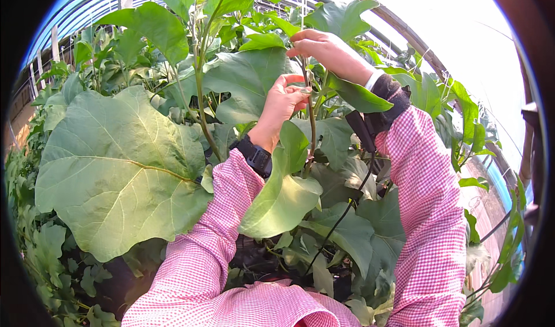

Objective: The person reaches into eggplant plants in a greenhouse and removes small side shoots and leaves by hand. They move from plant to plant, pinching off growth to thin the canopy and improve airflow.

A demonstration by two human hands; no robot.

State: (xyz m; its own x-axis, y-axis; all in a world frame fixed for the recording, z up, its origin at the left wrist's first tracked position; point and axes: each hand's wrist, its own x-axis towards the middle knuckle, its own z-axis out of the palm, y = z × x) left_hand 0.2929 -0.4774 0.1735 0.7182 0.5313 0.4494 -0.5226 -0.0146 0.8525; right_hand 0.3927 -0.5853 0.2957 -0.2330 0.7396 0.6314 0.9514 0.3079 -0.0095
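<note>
Ahead of me stands a leafy plant, likely eggplant, with a dark upright stem. My left hand is closed on this stem, thumb and fingertips meeting at it. Higher up, my right hand reaches over from the right, its bent fingers around the stem's upper part beside a leaf; whether they grip it is hard to tell. A white string runs upward above the right hand. Both wrists wear black straps, and a black cable hangs from the right one. A curled leaf hangs before the left forearm.
A very large leaf spreads at the left, beside a green stem. Dense foliage fills the row beyond. Curved greenhouse ribs arch overhead, with bright plastic film at the right. More leafy shoots rise at the right edge.
</note>
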